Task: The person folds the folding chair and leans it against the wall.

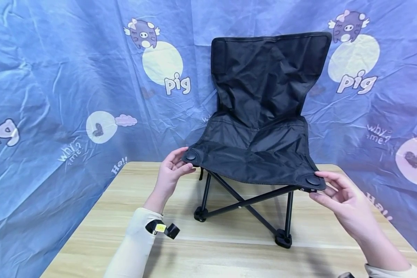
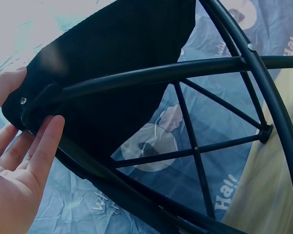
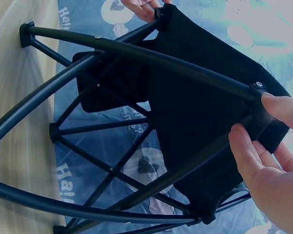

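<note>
A black folding chair [image 1: 257, 146] stands unfolded on the wooden table, its fabric back upright and its crossed tube legs spread. My left hand [image 1: 172, 170] grips the seat's front left corner, thumb and fingers around the joint. At the front right corner, my right hand [image 1: 347, 204] holds the seat the same way, fingers on the edge and thumb toward me. From below, the left wrist view shows a leg tube [image 2: 151, 74] running into the corner held by the left hand. The right wrist view shows the fabric underside [image 3: 200, 107] and the right fingertips at the corner joint.
The wooden table [image 1: 100, 235] carries the chair's black plastic feet [image 1: 283, 238]. Close behind it hangs a blue curtain [image 1: 73, 69] printed with pigs, circles and words. A black wrist camera strap [image 1: 156, 227] circles the left sleeve.
</note>
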`<state>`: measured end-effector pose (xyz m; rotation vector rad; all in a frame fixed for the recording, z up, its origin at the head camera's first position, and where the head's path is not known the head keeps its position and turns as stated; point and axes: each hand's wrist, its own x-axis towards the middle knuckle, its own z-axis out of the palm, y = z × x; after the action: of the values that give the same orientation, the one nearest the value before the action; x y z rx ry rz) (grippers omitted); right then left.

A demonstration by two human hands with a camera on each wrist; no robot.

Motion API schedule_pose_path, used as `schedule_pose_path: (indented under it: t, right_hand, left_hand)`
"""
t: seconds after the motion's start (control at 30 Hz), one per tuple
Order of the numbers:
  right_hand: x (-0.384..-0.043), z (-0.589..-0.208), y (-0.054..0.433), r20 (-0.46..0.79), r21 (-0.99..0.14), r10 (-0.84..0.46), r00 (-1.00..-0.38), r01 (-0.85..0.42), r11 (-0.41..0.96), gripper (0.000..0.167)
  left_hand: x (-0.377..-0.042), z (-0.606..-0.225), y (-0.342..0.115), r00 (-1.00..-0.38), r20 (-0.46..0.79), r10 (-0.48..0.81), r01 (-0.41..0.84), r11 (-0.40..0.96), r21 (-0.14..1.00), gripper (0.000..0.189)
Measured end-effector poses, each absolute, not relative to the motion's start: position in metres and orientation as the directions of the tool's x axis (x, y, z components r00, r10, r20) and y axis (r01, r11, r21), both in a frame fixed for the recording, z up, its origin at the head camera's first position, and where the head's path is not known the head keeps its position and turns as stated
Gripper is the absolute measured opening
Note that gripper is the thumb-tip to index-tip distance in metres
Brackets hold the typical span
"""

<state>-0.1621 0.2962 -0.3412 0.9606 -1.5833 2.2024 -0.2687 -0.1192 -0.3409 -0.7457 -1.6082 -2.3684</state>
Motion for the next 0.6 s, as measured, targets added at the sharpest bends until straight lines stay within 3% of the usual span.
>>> schedule_pose_path:
  t: [0.3,0.6]
  right_hand:
    - [-0.1607,-0.3407,0.2953,0.647,-0.739,-0.152,-0.747,-0.565,-0.366,0.059]
    - [-0.1610,-0.3353,0.2910,0.659,-0.726,-0.136,-0.740,-0.580,-0.369,0.057]
  left_hand:
    - [-0.2683,-0.3410,-0.1178,-0.859,0.497,0.121,0.409,-0.421,0.809,0.056]
    - [-0.2659,-0.3362,-0.1150,-0.850,0.518,0.095,0.436,-0.426,0.793,0.049]
